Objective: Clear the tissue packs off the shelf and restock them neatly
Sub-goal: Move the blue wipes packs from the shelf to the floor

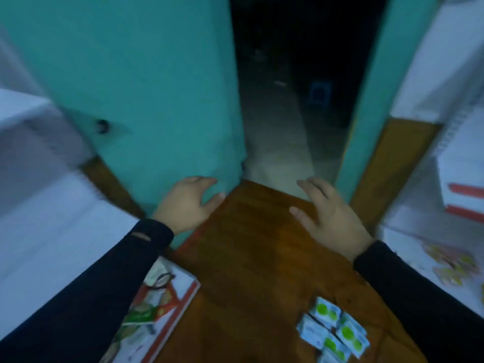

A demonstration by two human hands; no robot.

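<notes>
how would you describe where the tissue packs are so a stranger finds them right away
Start at the brown wooden surface in front of the teal door. The tissue packs lie clustered near its bottom right edge, small white packets with bright green dots, unlike the red-edged box at left.

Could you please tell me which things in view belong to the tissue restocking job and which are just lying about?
Job: tissue packs on the wooden floor; left hand and right hand, both empty.

Lying about: eyeglasses on a printed carton; teal door; white boxes.
</notes>
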